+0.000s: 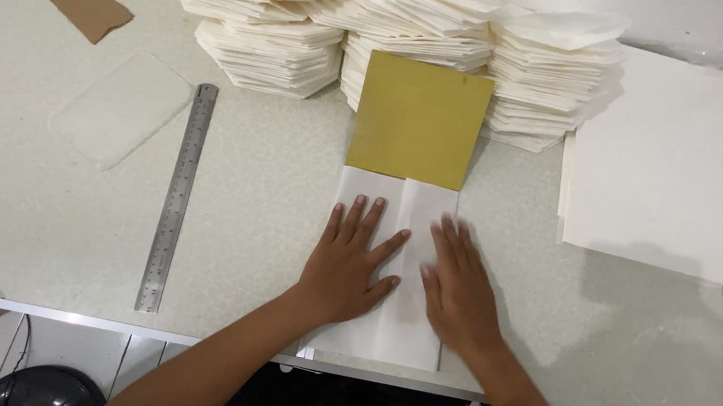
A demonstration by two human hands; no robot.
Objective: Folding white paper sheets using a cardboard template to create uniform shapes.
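Note:
A white sheet of paper [424,209] lies at the table's front edge, its two side flaps folded in so they meet along a centre seam. My left hand [351,265] lies flat on the left flap with fingers spread. My right hand [460,288] presses flat on the right flap. A square mustard-yellow card [419,120] sticks out from under the folded paper at its far end, leaning toward the stacks behind it.
Tall stacks of folded white paper pieces [393,13] line the back of the table. A pile of flat white sheets [657,164] sits at the right. A steel ruler [177,197], a clear plastic sheet [123,109] and a brown paper scrap [91,8] lie at the left.

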